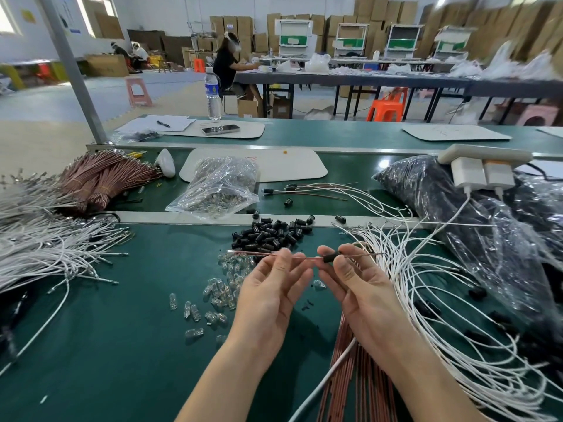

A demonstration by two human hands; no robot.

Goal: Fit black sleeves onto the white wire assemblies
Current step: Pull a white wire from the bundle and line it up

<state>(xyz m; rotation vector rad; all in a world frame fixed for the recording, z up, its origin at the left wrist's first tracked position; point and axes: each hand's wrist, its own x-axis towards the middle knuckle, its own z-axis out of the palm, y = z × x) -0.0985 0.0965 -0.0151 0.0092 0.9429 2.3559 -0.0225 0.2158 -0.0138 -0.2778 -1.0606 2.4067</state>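
Where the brown wires (344, 391) are lying nearest, between the forearms, they are being left alone. Just above them the left hand (271, 293) and right hand (359, 293) are being held close together but not touching, each clamped. The wire (304, 254) is being pinched by the left hand short of its pale-tipped end. The sleeve (330, 257), threaded on that wire, is being pinched between thumb and forefinger of the right hand. The wire is being held level over the table (122, 345), and it is looking reddish-brown rather than white. As a judgement, the step is being done well only if the wire is being drawn taut and straight by the left hand while the sleeve is being slid along it, not forced. A sideways push is likely to kink so thin a wire, and a slight twist may be needed if the sleeve binds. Beyond the hands, bulbs (219, 293) and then the sleeve pile (271, 236) are lying within reach, with white wires (426, 284) fanned to the right.
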